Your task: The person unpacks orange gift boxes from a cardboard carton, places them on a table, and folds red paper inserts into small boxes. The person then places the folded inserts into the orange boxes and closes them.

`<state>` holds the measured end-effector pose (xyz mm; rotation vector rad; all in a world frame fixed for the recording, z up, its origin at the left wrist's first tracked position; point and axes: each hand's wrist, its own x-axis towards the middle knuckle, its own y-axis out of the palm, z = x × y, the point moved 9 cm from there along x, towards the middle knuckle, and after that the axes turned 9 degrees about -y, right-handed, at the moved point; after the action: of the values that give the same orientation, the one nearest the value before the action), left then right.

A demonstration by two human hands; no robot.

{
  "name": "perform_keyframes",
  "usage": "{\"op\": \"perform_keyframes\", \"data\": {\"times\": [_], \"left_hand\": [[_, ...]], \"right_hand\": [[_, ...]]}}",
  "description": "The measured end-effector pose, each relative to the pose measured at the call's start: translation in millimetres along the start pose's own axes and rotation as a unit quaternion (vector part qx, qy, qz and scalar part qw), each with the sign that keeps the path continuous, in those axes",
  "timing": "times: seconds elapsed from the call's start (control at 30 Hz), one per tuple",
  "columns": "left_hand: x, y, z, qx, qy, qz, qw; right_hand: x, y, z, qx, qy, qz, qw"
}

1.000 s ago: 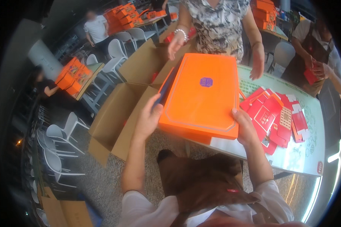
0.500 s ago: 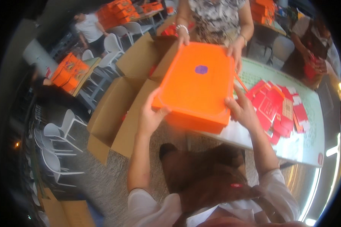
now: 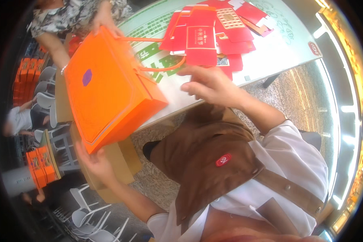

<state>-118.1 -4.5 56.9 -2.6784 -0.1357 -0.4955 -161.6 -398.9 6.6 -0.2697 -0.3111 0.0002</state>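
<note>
An orange gift box (image 3: 109,92) with a purple mark on its broad face is tilted at the table's left end. Two orange handles (image 3: 165,69) stick out from its side toward the right. My left hand (image 3: 96,163) holds the box at its lower near corner, some fingers hidden behind it. Another person's hands (image 3: 105,18) grip the box's far edge. My right hand (image 3: 215,86) is off the box, over the table edge by the nearer handle, its fingers apart with nothing in them. Red flat packets (image 3: 201,40) lie in a pile beyond it.
The white table (image 3: 288,50) with green print runs across the far side. An open cardboard carton (image 3: 123,161) stands below the box on the left. White chairs (image 3: 86,213) and more orange boxes (image 3: 42,163) are farther left.
My view has swung to the right. My right hand has let go of the box and moved rightward. The box has turned and tilted, showing its handles; my left hand stays at it.
</note>
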Motion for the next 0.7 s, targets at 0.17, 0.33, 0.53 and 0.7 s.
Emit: {"op": "perform_keyframes", "data": {"times": [0.17, 0.33, 0.53, 0.7], "left_hand": [[-30, -26, 21, 0.002, 0.022, -0.127, 0.992], [-48, 11, 37, 0.042, -0.052, -0.136, 0.988], [-50, 41, 27, 0.049, -0.057, -0.136, 0.988], [-78, 22, 49, 0.083, -0.138, -0.163, 0.973]], "right_hand": [[-32, -78, -35, -0.151, 0.015, -0.079, 0.985], [11, -59, -24, -0.395, -0.141, 0.020, 0.908], [103, -38, -103, -0.538, -0.136, 0.092, 0.827], [92, -59, -122, -0.555, -0.122, 0.094, 0.818]]}}
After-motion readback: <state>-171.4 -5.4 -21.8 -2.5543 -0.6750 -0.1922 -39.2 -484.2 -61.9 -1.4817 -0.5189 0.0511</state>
